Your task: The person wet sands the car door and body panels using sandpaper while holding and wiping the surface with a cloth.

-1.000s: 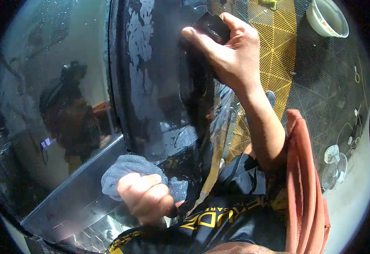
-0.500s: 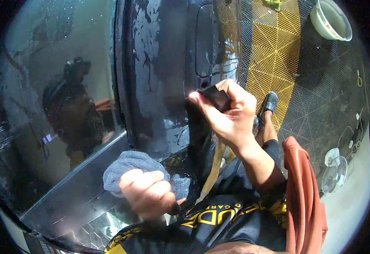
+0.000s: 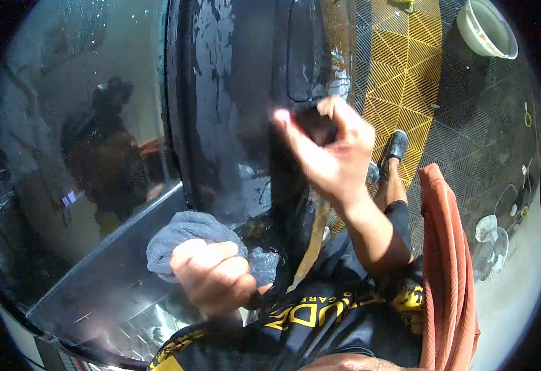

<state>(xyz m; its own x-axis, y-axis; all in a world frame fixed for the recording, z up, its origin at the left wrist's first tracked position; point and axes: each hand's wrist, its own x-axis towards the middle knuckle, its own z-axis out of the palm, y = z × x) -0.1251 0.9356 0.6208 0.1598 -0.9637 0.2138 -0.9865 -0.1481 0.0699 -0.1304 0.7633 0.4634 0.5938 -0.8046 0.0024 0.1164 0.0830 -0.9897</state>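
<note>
My left hand (image 3: 212,275) is closed on a bunched grey cloth (image 3: 187,232), in front of the lower part of a wet black car panel (image 3: 239,80). My right hand (image 3: 335,151) pinches a small flat black piece (image 3: 315,125) between thumb and fingers. Motion blur and shadow hide its exact kind. This hand is close to the panel, just below a handle-shaped recess (image 3: 301,55); whether the piece touches the panel I cannot tell. Water drops and streaks cover parts of the panel.
Dark glass (image 3: 91,123) with reflections fills the left. A yellow strip of floor grating (image 3: 406,74) runs beside grey grating. There is a white basin (image 3: 484,31) at the top right and a fan (image 3: 492,253) below it. An orange cloth (image 3: 447,266) hangs over my shoulder.
My right hand has shifted slightly up, with the black piece still in its fingers. My left hand and the grey cloth have moved a little up and left.
</note>
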